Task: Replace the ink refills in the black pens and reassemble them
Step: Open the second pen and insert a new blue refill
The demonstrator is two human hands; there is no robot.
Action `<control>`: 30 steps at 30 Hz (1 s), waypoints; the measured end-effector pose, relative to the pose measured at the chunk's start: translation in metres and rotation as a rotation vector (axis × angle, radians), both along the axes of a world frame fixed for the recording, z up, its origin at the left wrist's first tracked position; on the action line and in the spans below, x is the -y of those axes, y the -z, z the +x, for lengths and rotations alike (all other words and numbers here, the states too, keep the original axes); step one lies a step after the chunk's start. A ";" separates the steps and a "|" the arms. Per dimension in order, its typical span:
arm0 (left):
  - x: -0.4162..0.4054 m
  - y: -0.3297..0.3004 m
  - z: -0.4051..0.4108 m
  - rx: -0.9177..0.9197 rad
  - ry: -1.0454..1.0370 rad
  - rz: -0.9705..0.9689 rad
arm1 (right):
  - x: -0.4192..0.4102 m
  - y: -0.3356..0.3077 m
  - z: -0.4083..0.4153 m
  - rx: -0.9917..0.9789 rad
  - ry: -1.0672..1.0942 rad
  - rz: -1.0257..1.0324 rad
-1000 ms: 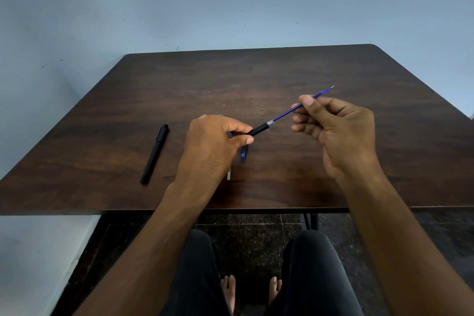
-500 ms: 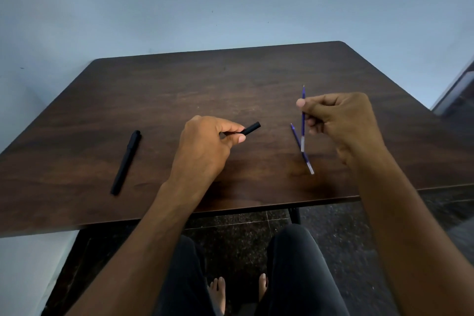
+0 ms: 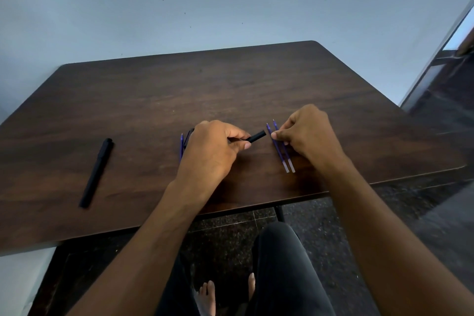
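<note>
Head view: the left hand [image 3: 213,151] grips a black pen barrel [image 3: 256,136] over the wooden table [image 3: 154,100], open end toward the right. Just right of the barrel, the right hand [image 3: 307,133] pinches two blue refills [image 3: 283,154] lying side by side. Another refill [image 3: 181,145] and a second black pen [image 3: 96,173] lie left of the barrel.

I see a dark wood-grain surface [image 3: 230,90] with rounded corners set against a plain pale blue-grey wall [image 3: 205,2]. Below lies a dark speckled tiled floor [image 3: 320,218]. At the right edge stands a doorway frame [image 3: 441,49], with brighter light beyond.
</note>
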State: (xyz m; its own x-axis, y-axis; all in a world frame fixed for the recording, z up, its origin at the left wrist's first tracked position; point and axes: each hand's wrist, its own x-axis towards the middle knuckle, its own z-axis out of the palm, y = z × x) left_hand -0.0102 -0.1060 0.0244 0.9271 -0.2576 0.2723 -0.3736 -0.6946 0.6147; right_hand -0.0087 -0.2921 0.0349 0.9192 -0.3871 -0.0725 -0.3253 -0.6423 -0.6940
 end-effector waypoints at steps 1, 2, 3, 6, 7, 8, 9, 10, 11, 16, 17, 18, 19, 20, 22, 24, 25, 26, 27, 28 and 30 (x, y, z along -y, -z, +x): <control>0.000 0.000 0.000 0.000 0.000 0.007 | 0.000 -0.001 0.001 -0.012 0.003 -0.007; -0.001 0.000 0.000 0.000 -0.003 0.010 | -0.001 -0.001 0.002 -0.019 0.007 -0.006; -0.002 0.000 0.000 -0.002 -0.004 0.011 | -0.001 -0.001 0.002 -0.019 0.008 -0.001; -0.003 0.001 0.000 -0.007 -0.005 0.015 | 0.000 0.000 0.001 -0.008 0.005 0.005; -0.003 0.000 0.000 -0.006 -0.008 0.017 | 0.001 0.001 0.000 0.003 0.006 0.003; -0.002 0.000 0.000 -0.001 -0.010 0.019 | 0.001 0.002 0.000 0.018 0.009 -0.001; -0.002 0.000 0.000 0.004 -0.008 0.020 | 0.000 0.002 0.000 0.027 0.013 -0.007; -0.002 0.000 0.000 0.008 -0.007 0.019 | 0.000 0.002 0.000 0.028 0.015 -0.016; -0.001 0.000 0.000 0.007 -0.006 0.018 | 0.000 0.002 0.000 0.023 0.017 -0.024; 0.000 0.001 0.000 0.002 -0.017 0.022 | -0.002 -0.002 -0.002 0.007 0.023 -0.038; 0.000 0.001 0.000 -0.002 -0.017 0.024 | -0.002 -0.002 -0.003 0.004 0.026 -0.033; -0.001 0.001 0.000 -0.004 -0.017 0.024 | -0.002 -0.002 -0.004 0.005 0.028 -0.034; -0.001 0.001 0.001 -0.004 -0.018 0.024 | -0.002 -0.002 -0.004 0.006 0.028 -0.039; -0.002 0.000 0.000 -0.003 -0.018 0.023 | -0.002 -0.003 -0.004 0.003 0.025 -0.044; -0.003 0.000 -0.001 -0.002 -0.015 0.024 | -0.004 -0.004 -0.005 -0.014 0.020 -0.050; -0.004 0.000 -0.001 0.000 -0.019 0.019 | -0.004 -0.006 -0.005 -0.024 0.020 -0.050; -0.005 0.000 -0.001 0.002 -0.025 0.012 | -0.004 -0.006 -0.005 -0.019 0.023 -0.044; -0.006 0.001 -0.001 0.002 -0.033 0.006 | -0.004 -0.006 -0.006 -0.006 0.028 -0.035; -0.008 0.001 0.000 0.001 -0.041 -0.002 | -0.004 -0.005 -0.007 0.011 0.031 -0.025; -0.010 0.001 -0.001 -0.003 -0.051 -0.013 | -0.004 -0.004 -0.008 0.032 0.033 -0.019; -0.017 0.002 -0.002 -0.005 -0.077 -0.035 | -0.004 -0.003 -0.009 0.075 0.029 -0.018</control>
